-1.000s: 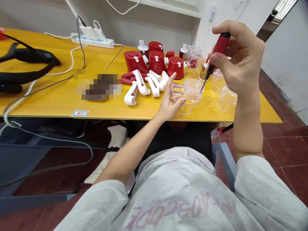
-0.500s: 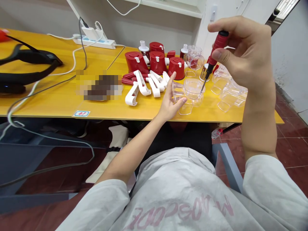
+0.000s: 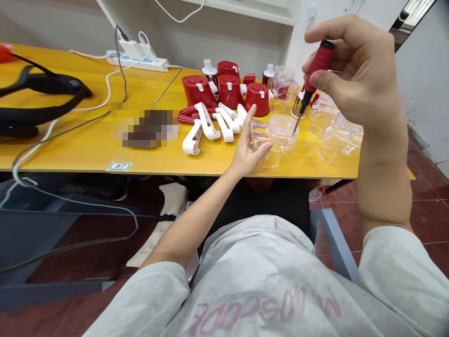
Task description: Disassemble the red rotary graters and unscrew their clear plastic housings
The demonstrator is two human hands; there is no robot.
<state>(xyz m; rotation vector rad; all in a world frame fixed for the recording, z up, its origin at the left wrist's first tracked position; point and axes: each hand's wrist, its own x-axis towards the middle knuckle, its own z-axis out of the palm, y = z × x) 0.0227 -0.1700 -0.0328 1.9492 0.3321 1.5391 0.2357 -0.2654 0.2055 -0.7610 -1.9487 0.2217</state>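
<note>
Clear plastic housing (image 3: 282, 128) at the near side of the worktop (image 3: 161, 161), cupped in the fingers of the left hand (image 3: 243, 153), likely to stop it shifting under the slanted screwdriver (image 3: 307, 97) gripped in the right hand (image 3: 358, 70).

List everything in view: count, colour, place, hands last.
Table: one, yellow, centre
Housings: four, red, back centre
Curved pieces: several, white, centre
Strips: several, red, centre
Clear containers: several, colourless, right
Perforated cylinders: at least three, metallic, back
Screwdriver: one, red and black, upper right
Power strip: one, white, back left
Cables: several, white and dark, left
Black device: one, black, far left
Blurred object: one, brownish, left
Label: one, mostly white, front edge
Shelf: one, white, top
Armrest: one, bluish, right
Left hand: one, bare, on container
Right hand: one, bare, around screwdriver
</note>
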